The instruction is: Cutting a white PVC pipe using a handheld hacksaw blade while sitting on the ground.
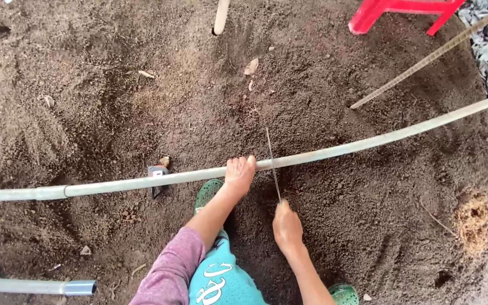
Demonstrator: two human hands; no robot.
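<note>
Left hand (239, 174) is gripping the long grey pipe (368, 144), steadying it; right hand (287, 226), just below the pipe, is closing on a thin saw blade (272, 161) crossing it.

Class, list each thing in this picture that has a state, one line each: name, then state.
Long pale pipe: lying across the soil, uncut, pinned by the left hand.
Left hand: pressed down on the pipe.
Right hand: closed on the thin saw blade.
Thin saw blade: laid across the pipe.
Second pipe: lying on the soil, grey fitting on its end.
Red stool: standing.
</note>
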